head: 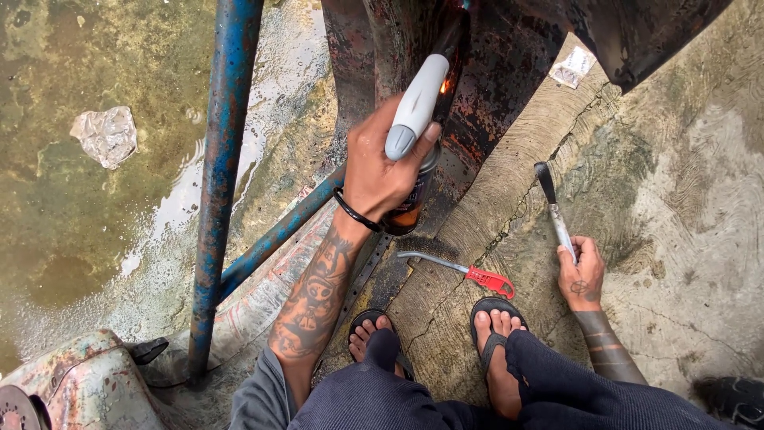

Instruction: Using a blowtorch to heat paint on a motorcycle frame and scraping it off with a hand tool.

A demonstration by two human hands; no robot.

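Observation:
My left hand (378, 171) grips a gas torch (418, 103) with a grey head on a dark canister (410, 209). Its nozzle points up at a rusty, blackened metal panel (509, 72), where a small orange flame glows. My right hand (581, 275) rests low on the concrete, closed on the metal handle of a dark-bladed scraper (551, 203) whose blade points away from me. Between my hands a small tool with a red handle and a metal shaft (465, 272) lies on the ground. My sandalled feet are at the bottom.
A blue, rust-spotted pipe frame (219, 183) stands left of my arm. Wet, greenish ground with a crumpled plastic scrap (105, 135) lies far left. Cracked concrete (684, 199) spreads right. A worn painted metal part (79, 382) sits bottom left, and a crumpled wrapper (571, 68) at top right.

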